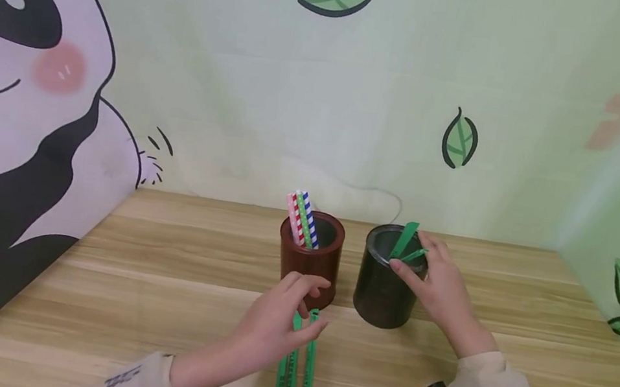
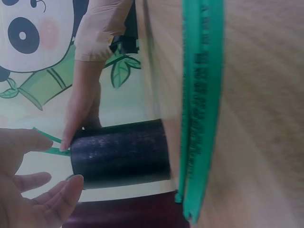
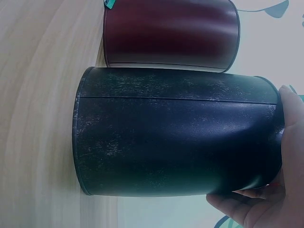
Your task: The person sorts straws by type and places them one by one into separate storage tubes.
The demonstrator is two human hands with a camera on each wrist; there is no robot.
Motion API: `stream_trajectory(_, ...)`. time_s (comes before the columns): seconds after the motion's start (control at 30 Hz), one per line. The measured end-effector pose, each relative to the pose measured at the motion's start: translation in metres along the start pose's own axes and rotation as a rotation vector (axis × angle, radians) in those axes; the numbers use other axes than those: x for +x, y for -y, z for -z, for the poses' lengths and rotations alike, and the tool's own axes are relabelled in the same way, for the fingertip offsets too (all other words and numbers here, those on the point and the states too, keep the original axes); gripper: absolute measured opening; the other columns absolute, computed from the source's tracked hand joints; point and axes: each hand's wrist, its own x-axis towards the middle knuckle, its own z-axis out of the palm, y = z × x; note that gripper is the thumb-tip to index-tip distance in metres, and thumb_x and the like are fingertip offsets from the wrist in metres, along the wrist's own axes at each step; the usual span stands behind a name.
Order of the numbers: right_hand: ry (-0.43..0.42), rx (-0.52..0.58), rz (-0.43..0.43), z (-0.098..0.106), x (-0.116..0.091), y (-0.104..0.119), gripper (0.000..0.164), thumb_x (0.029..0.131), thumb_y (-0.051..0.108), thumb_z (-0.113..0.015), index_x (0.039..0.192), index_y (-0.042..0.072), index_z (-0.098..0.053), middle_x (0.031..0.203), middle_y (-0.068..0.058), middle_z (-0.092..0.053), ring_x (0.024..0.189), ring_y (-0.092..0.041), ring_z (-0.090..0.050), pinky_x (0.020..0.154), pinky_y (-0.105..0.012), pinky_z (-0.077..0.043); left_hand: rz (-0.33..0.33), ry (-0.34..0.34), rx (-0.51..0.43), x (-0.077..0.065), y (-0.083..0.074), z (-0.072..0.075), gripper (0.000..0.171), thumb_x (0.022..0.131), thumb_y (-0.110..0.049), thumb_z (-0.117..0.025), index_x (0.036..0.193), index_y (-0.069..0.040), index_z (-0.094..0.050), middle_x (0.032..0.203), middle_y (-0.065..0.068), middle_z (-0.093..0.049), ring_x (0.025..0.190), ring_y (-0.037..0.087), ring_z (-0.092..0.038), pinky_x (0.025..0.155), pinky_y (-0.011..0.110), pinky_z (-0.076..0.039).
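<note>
Holder, black (image 1: 384, 298): stood upright on the tabletop (image 1: 183, 307), right of the maroon holder (image 1: 309, 265); gripped at its rim by the right hand (image 1: 444, 293), thumb on the near side, fingers wrapped behind. Main hazard judged: with the hold taken only at the top, the holder could be tipped by any sideways pull.

Green pieces in the black holder (image 1: 404, 240), leaning towards that hand: liable to be snagged by the fingers and flipped out when the grip is released.

Left hand (image 1: 276, 313): empty, fingers loosely bent, thumb apart; held above the far ends of the green strips (image 1: 291, 374). Strips laid flat, close together: two could be picked up at once, or one missed. Knuckles near the maroon holder: a knock could topple it and spill the striped sticks (image 1: 302, 218).
</note>
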Motion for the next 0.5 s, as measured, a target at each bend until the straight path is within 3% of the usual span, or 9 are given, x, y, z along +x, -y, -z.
stream_trajectory(0.5, 0.025, 0.001, -0.017, 0.001, 0.0, -0.001, 0.083, 0.092, 0.052, -0.055, 0.147, -0.004, -0.029, 0.145, -0.025, -0.036, 0.13, -0.043, -0.043, 0.106, -0.059, -0.037, 0.22, 0.182, -0.099, -0.02, 0.031, -0.004, 0.042, 0.083, -0.013, -0.072, 0.121, -0.004, -0.055, 0.098, 0.011, -0.06, 0.071, 0.01, -0.056, 0.06, 0.02, -0.047)
